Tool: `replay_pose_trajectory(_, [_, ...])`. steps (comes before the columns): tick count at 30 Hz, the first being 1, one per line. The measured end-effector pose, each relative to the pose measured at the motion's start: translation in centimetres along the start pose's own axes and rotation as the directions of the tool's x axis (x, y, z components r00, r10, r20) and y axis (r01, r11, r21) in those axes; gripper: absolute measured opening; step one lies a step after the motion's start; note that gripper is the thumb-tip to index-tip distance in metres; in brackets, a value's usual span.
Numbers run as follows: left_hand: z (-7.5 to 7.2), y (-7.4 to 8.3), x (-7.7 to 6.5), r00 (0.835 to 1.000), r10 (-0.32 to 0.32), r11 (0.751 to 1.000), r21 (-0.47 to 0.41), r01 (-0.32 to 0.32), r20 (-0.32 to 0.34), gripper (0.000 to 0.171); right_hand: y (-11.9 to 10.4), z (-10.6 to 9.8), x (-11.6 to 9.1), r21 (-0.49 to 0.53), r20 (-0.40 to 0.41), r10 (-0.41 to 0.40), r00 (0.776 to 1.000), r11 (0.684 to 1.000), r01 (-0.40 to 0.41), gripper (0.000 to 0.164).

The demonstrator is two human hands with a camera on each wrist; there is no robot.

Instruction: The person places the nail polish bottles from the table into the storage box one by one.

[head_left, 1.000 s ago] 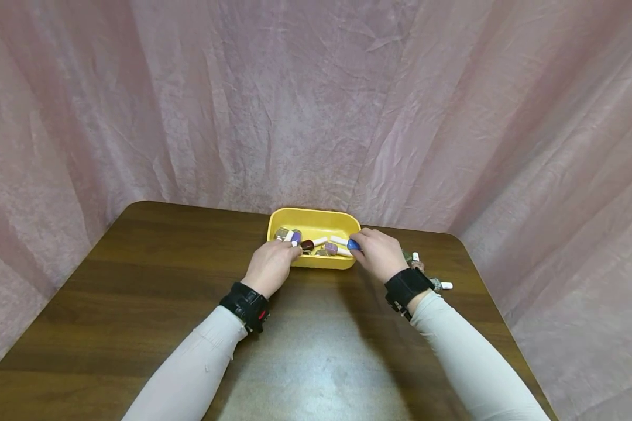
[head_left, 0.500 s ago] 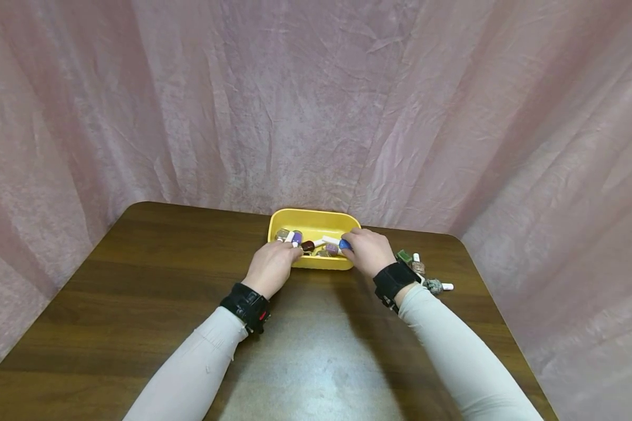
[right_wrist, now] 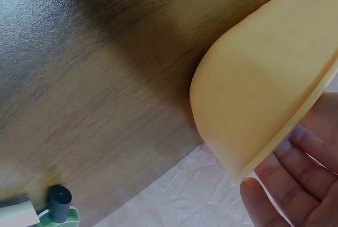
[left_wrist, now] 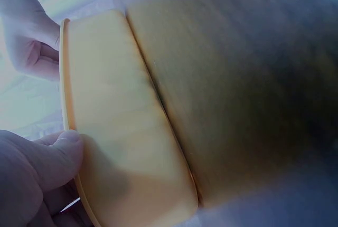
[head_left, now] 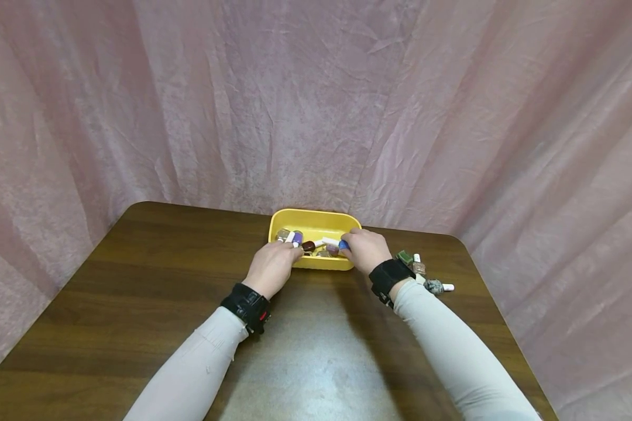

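My left hand (head_left: pixel 271 266) grips the near rim of a yellow plastic bin (head_left: pixel 323 264), thumb (left_wrist: pixel 60 158) on the outside wall and fingers over the edge. My right hand (head_left: pixel 368 250) holds a blue nail polish bottle (head_left: pixel 344 245) with a white cap, low over the bin's right end. In the right wrist view the bin's wall covers most of that bottle; only a bit of blue shows by the fingers. Inside the bin lie several nail polish bottles, among them a dark red bottle (head_left: pixel 308 246), a purple bottle (head_left: pixel 297 238) and a mauve bottle (head_left: pixel 332 250).
Right of the bin, on the brown wooden table (head_left: pixel 153 280), lie a green bottle (head_left: pixel 404 257), a glittery brown bottle (head_left: pixel 419 268) and a grey speckled bottle (head_left: pixel 433 286). A pink curtain (head_left: pixel 316 105) hangs behind the table's far edge.
My right hand has moved left with the blue nail polish bottle, farther in over the bin, and then nearly stopped. The green bottle has come into fuller view. My left hand stays on the rim.
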State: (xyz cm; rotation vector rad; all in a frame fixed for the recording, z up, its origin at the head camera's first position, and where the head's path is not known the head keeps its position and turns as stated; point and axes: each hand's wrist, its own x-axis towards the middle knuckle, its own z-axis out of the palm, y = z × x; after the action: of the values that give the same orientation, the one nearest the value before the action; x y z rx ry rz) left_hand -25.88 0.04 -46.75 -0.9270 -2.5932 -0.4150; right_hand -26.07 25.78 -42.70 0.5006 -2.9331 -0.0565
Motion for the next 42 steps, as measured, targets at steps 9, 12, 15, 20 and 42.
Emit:
replay_pose_trajectory(9, [0.0, 0.0, -0.1, 1.000, -0.004, 1.000, -0.007, 0.004, 0.001, 0.008, -0.1, -0.4, 0.5, 0.010, 0.099, -0.001, 0.995, 1.000, -0.001, 0.012])
replay_pose_trajectory(12, [0.0, 0.0, -0.2, 1.000, -0.010, 1.000, -0.006, 0.010, 0.010, 0.008, -0.2, -0.6, 0.7, 0.000, 0.121, 0.002, 0.993, 1.000, -0.002, 0.012])
replay_pose_trajectory(15, [0.0, 0.0, -0.1, 1.000, -0.012, 1.000, -0.005, 0.012, 0.011, 0.007, -0.3, -0.6, 0.8, -0.002, 0.135, 0.004, 0.991, 1.000, -0.004, 0.013])
replay_pose_trajectory(20, [0.2, -0.1, -0.1, 1.000, -0.004, 1.000, -0.003, 0.004, 0.001, 0.007, -0.4, -0.7, 1.0, -0.007, 0.144, 0.000, 0.990, 1.000, 0.001, 0.012])
replay_pose_trajectory(42, [0.3, -0.2, 0.0, 1.000, 0.008, 1.000, 0.008, -0.008, -0.017, 0.007, -0.5, -1.1, 2.1, -0.061, 0.210, -0.009, 0.978, 0.998, 0.023, 0.032])
